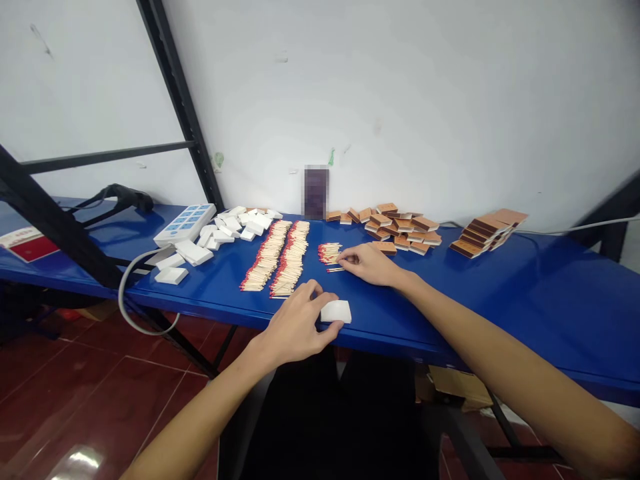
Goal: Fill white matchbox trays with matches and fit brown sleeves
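Note:
My left hand (298, 325) grips a small white matchbox tray (336, 311) near the front edge of the blue table (500, 293). My right hand (369, 263) rests further back, its fingertips pinched on matches at a small bunch of red-tipped matches (329, 253). Two long rows of red-tipped matches (280, 257) lie just left of that bunch. A heap of white inner trays (227, 230) sits at the back left. Brown matchbox sleeves (400, 230) are piled at the back right of my right hand.
A fanned stack of brown sleeves (487, 233) lies further right. A white power strip (185, 223) with a grey cable (131, 280) sits at the left. Black shelf struts (60, 227) cross the left side. A red and white item (27, 244) lies at the far left.

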The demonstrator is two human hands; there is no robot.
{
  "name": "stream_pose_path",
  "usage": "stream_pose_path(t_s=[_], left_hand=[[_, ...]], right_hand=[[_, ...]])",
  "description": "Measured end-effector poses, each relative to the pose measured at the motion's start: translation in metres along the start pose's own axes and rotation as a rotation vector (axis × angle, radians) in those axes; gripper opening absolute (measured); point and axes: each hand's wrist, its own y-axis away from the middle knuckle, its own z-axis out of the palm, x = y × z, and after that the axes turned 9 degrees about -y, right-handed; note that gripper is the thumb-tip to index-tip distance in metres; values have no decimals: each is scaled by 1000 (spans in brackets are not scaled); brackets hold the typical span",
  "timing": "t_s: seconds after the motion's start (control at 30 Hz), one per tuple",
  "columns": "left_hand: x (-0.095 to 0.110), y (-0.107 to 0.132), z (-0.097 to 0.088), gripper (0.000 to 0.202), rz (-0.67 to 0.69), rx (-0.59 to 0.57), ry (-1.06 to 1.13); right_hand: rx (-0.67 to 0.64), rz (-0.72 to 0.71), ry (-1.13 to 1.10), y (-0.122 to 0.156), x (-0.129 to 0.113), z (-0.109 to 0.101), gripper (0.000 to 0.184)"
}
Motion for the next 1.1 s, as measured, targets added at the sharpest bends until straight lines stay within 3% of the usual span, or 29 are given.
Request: stream_pose_path(t_s=[0.7,0.9,1.1], left_hand=[[0,0,0,34,8,-5,-22],[1,0,-1,35,6,-16,-22],[0,-1,0,36,0,-24,-27]], right_hand=[[-42,-12,-112,2,-7,2,28],[50,53,-88,1,-6,4,30],[63,27,-33,0,-2,5,32]])
